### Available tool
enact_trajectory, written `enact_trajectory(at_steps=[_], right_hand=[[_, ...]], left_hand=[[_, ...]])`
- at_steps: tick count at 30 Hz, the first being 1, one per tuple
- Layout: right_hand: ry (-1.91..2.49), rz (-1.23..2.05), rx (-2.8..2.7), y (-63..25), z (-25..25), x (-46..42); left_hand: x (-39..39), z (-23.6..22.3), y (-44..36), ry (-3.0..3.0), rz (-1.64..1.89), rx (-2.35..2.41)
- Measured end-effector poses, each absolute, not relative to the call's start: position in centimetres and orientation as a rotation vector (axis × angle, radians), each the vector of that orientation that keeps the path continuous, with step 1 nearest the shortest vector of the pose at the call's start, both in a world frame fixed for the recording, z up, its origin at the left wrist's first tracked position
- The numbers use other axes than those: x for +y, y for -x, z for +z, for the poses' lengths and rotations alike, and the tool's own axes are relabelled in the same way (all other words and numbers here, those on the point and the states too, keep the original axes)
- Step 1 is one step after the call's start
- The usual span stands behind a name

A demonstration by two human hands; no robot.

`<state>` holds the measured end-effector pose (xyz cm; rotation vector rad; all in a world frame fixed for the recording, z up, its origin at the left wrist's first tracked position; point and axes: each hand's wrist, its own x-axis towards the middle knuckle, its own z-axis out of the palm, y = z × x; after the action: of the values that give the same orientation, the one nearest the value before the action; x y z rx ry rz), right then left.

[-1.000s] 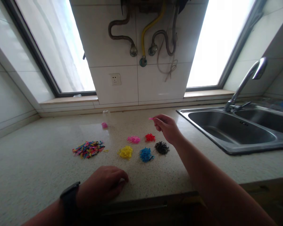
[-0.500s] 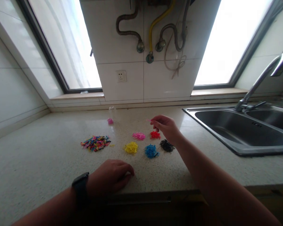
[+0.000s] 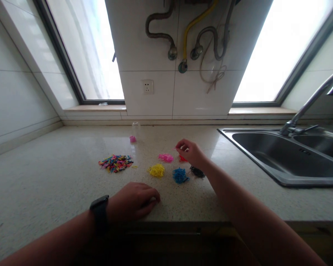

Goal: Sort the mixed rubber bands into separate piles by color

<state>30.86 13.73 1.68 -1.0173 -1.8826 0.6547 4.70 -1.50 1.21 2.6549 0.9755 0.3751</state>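
Note:
My right hand (image 3: 189, 150) pinches a small pink rubber band (image 3: 176, 148) between thumb and fingertips, above the counter. Below and partly behind it lies a red pile of rubber bands (image 3: 182, 159). A pink pile (image 3: 165, 158) is just to the left, with a yellow pile (image 3: 156, 170) and a blue pile (image 3: 180, 175) nearer me. My forearm partly covers a black pile (image 3: 197, 171). My left hand (image 3: 137, 200) rests at the counter's front edge, fingers curled, nothing visible in them. A mixed multicoloured pile (image 3: 115, 163) lies farther left, a loose yellow band (image 3: 134, 166) beside it.
A clear plastic jar (image 3: 136, 129) stands at the back with a pink lid-like piece (image 3: 132, 139) by it. On the right is a steel sink (image 3: 255, 168) with a faucet (image 3: 308, 105). Pipes and a wall socket (image 3: 148, 87) are on the tiled wall (image 3: 161, 107).
The view has turned to the right. My right hand, still pinching the pink band, has lowered slightly toward the red and pink piles. My left hand stays resting on the counter.

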Motion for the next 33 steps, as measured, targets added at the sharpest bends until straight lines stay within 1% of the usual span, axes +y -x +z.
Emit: enact_trajectory(at_steps=[9, 15, 25, 28, 33], right_hand=[[1.044, 0.449, -1.958, -31.2, 1.6, 14.7], [1.219, 0.188, -2.160, -29.1, 2.8, 15.5], [1.365, -0.053, -2.451, -26.9, 2.2, 14.9], [1.375, -0.091, -2.517, -26.8, 2.2, 14.9], [1.336, -0.034, -2.489, -27.5, 2.6, 15.3]], left_hand=[[-1.6, 1.2, -4.7, -2.652, 0.393, 0.982], [-1.6, 1.2, -4.8, -2.653, 0.348, 1.006], [-1.5, 1.0, -4.8, -2.665, 0.347, 0.997], [-1.5, 1.0, -4.8, -2.656, 0.354, 1.001], [-1.5, 1.3, -4.9, -2.652, 0.348, 1.003]])
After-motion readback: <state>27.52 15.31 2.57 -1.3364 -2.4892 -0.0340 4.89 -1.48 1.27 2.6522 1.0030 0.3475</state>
